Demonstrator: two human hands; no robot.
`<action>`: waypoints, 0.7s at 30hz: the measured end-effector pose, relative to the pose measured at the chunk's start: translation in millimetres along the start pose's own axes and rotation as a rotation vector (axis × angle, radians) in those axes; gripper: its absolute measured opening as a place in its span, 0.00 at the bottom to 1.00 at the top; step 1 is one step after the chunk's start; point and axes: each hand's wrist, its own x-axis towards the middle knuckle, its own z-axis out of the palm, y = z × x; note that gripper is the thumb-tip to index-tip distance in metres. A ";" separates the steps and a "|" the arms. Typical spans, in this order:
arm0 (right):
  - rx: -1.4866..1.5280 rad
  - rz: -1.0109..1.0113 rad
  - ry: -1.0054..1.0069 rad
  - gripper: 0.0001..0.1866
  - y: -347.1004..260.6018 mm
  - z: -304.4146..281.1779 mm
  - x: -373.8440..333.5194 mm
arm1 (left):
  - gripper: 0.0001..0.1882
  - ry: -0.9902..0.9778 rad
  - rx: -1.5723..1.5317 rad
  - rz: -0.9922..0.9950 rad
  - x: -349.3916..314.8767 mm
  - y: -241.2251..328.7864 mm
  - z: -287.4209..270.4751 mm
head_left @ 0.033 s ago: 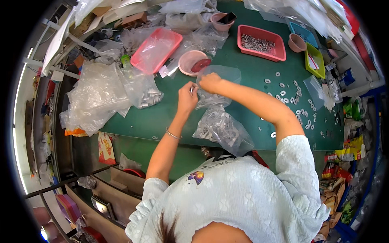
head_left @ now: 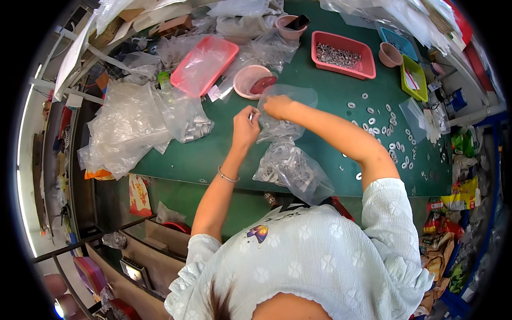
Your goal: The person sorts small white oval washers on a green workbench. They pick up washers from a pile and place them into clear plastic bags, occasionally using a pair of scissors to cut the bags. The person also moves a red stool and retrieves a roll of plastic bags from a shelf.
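Note:
My left hand (head_left: 246, 129) is closed above the green table, with a small shiny metal piece (head_left: 252, 115) at its fingertips. Close beside it, my right hand (head_left: 277, 107) is closed too, over a clear plastic bag (head_left: 303, 97); what its fingers hold is hidden. Metal parts show through the lower part of that bag. Nearer my body lies another clear bag (head_left: 290, 165), full of pale oval metal rings. Just beyond my hands stands a pink bowl (head_left: 242, 80) with a dark red object (head_left: 263, 84) inside.
Loose oval rings (head_left: 372, 121) are scattered right of my right forearm. A pink tray (head_left: 368, 63) of small metal parts stands at the back, near a yellow-green tray (head_left: 416, 92). Plastic bags (head_left: 128, 122) and another pink tray (head_left: 230, 49) cover the left side.
Both hands keep almost the same place and pose. The whole view has shifted very slightly.

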 end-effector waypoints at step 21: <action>1.607 0.846 0.432 0.08 -141.0 213.7 -246.8 | 0.12 0.249 -0.724 -0.561 -93.9 -7.3 15.9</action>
